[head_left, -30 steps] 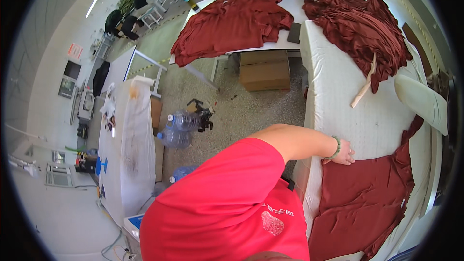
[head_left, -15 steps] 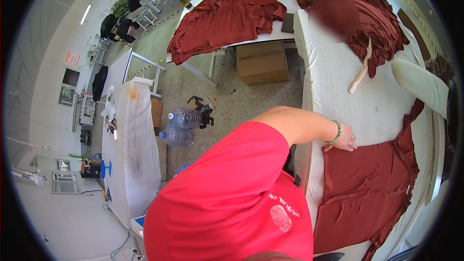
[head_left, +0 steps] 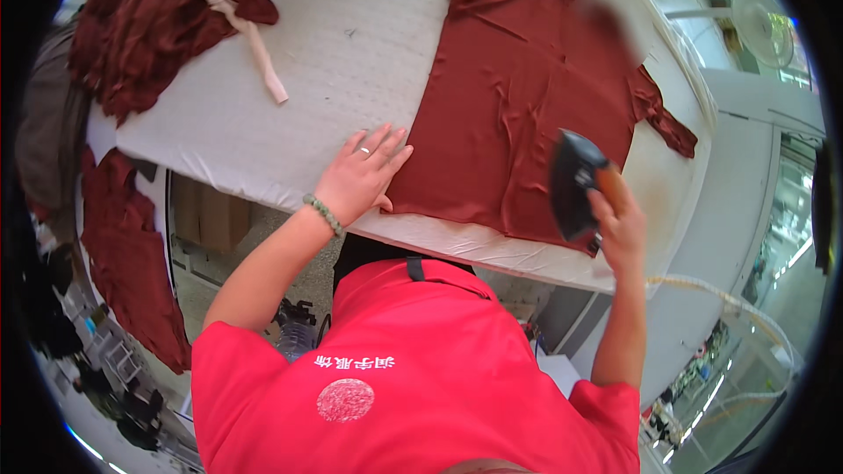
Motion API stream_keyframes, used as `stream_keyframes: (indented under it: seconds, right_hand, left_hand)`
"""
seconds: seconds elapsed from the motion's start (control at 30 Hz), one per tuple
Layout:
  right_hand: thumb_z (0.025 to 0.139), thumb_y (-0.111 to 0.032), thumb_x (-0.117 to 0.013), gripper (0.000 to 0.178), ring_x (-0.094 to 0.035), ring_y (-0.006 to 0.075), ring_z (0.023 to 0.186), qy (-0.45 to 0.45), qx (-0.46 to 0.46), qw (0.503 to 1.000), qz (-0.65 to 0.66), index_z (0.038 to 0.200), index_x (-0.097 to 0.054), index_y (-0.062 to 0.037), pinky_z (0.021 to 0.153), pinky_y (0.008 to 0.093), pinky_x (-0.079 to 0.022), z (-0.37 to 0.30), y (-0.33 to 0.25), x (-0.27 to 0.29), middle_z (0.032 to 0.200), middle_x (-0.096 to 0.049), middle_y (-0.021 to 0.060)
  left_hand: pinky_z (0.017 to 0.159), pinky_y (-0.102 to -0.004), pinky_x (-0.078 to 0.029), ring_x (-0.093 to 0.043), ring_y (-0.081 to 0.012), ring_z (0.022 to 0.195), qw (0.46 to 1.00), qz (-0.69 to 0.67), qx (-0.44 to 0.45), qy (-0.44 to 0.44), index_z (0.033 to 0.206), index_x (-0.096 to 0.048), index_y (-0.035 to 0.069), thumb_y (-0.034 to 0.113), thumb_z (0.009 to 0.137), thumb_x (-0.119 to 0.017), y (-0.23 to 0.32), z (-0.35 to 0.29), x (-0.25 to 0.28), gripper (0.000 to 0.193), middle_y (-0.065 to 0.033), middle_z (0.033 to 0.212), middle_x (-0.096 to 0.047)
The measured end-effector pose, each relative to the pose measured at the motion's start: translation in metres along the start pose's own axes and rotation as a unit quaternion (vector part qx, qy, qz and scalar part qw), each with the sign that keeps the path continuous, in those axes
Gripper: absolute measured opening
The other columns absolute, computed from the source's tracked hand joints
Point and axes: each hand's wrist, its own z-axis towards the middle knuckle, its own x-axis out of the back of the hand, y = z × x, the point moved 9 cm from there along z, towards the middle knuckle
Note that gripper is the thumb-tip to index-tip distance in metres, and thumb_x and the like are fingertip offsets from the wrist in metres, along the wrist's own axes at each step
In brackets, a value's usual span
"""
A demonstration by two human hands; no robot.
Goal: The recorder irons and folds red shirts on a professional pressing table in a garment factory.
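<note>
A dark red short-sleeved shirt point(head_left: 518, 96) lies spread over the padded white table, with some creases running through its body. My left hand point(head_left: 364, 174) rests palm down at the shirt's left lower corner, fingers spread. It wears a ring and a green bead bracelet. My right hand point(head_left: 622, 228) is wrapped around the brown handle of a black iron point(head_left: 572, 189). The iron is over the shirt's lower right part, its pointed end away from me. Whether its plate touches the cloth I cannot tell.
A heap of dark red garments point(head_left: 176, 26) sits at the table's far left, with a pale cloth strip point(head_left: 259, 57) beside it. Another dark red garment point(head_left: 127, 254) lies on a lower left table. A whitish hose point(head_left: 746, 303) curves at right. A fan point(head_left: 762, 25) stands far right.
My view has swung right toward the table. The iron and my right hand have come into view. My left hand remains at the shirt's edge, its fingers now more spread.
</note>
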Motion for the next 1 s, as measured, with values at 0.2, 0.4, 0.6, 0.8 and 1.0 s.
stream_keyframes:
  seconds: [0.2, 0.4, 0.6, 0.8, 1.0]
  right_hand:
    - [0.094, -0.043, -0.073, 0.057, -0.072, 0.0315, 0.089, -0.082, 0.031, 0.994, -0.072, 0.130, -0.062, 0.0001, 0.081, 0.0367, -0.054, 0.067, -0.141, -0.124, 0.095, -0.072, 0.0205]
    - [0.095, -0.053, -0.069, 0.057, -0.062, 0.0243, 0.062, -0.068, 0.016, 0.995, -0.071, 0.097, -0.068, 0.0037, 0.064, 0.0397, -0.048, 0.146, -0.165, -0.166, 0.069, -0.063, 0.0118]
    - [0.094, -0.055, -0.069, 0.060, -0.061, 0.0236, 0.063, -0.094, -0.049, 0.990, -0.097, 0.091, -0.068, 0.0051, 0.063, 0.0384, -0.048, 0.153, -0.167, -0.168, 0.068, -0.062, 0.0109]
    - [0.094, -0.052, -0.071, 0.060, -0.072, 0.0310, 0.078, -0.083, 0.017, 0.992, -0.095, 0.114, -0.069, 0.0043, 0.071, 0.0383, -0.053, 0.095, -0.163, -0.175, 0.085, -0.071, 0.0190]
    - [0.091, -0.053, -0.073, 0.074, -0.074, 0.0393, 0.091, -0.182, -0.047, 0.974, -0.129, 0.135, -0.057, 0.0034, 0.077, 0.0418, -0.056, -0.004, -0.140, -0.184, 0.097, -0.073, 0.0248]
  left_hand:
    - [0.124, -0.0477, -0.029, -0.032, -0.0285, 0.152, 0.999, -0.042, -0.005, 0.026, 0.151, -0.049, 0.015, 0.042, 0.063, -0.087, -0.011, -0.002, -0.002, 0.099, -0.0099, 0.164, -0.036]
    - [0.126, -0.0484, -0.024, -0.031, -0.0284, 0.153, 0.995, -0.091, -0.012, 0.027, 0.148, -0.053, 0.014, 0.040, 0.067, -0.086, -0.016, 0.000, 0.000, 0.091, -0.0104, 0.164, -0.037]
    - [0.127, -0.0488, -0.023, -0.031, -0.0294, 0.153, 0.994, -0.103, -0.021, 0.041, 0.145, -0.055, 0.013, 0.039, 0.068, -0.086, -0.017, -0.006, -0.004, 0.087, -0.0111, 0.163, -0.038]
    - [0.123, -0.0515, -0.029, -0.039, -0.0299, 0.149, 0.989, -0.128, -0.004, 0.073, 0.140, -0.060, 0.014, 0.034, 0.065, -0.088, -0.020, -0.016, -0.006, 0.083, -0.0105, 0.157, -0.045]
    - [0.119, -0.0540, -0.033, -0.048, -0.0318, 0.141, 0.981, -0.143, 0.035, 0.126, 0.134, -0.064, 0.012, 0.026, 0.072, -0.087, -0.026, -0.037, 0.004, 0.068, -0.0118, 0.148, -0.054]
